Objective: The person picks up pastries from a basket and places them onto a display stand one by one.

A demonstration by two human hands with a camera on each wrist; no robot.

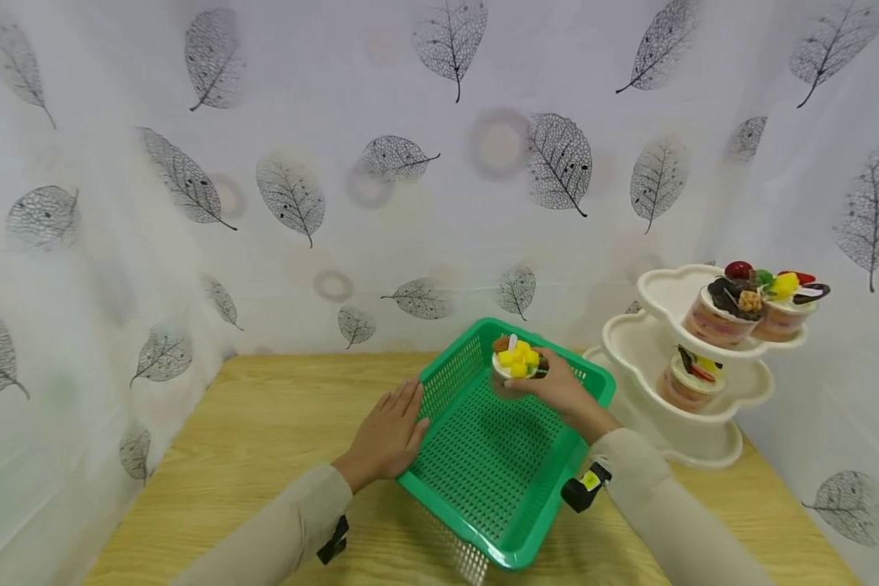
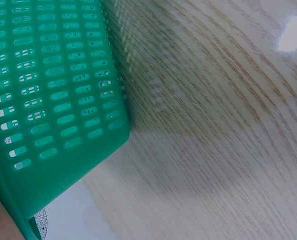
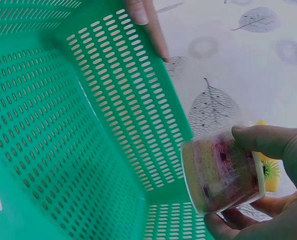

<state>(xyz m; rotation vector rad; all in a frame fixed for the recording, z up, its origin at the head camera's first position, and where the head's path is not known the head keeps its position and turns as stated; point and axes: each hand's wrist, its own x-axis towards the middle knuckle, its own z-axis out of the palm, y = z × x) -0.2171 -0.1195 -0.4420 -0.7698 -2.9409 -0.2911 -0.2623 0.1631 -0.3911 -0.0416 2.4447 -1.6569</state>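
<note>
My right hand (image 1: 557,382) grips a clear dessert cup (image 1: 511,376) topped with yellow cubes, holding it over the far part of a green plastic basket (image 1: 439,509). In the right wrist view, thumb and fingers curl round the cup (image 3: 221,172), whose layered pink and cream filling shows through its wall. The left hand (image 1: 388,431) rests on the basket's left rim with its fingers extended. Only a sliver of that hand appears in the left wrist view, beside the perforated basket wall (image 2: 53,100).
A white tiered stand (image 1: 652,334) stands to the right of the basket. Two dessert cups (image 1: 718,321) sit on its top tier and another cup (image 1: 684,387) on the middle one. Behind the wooden table (image 1: 286,407) hangs a leaf-patterned white curtain (image 1: 322,81).
</note>
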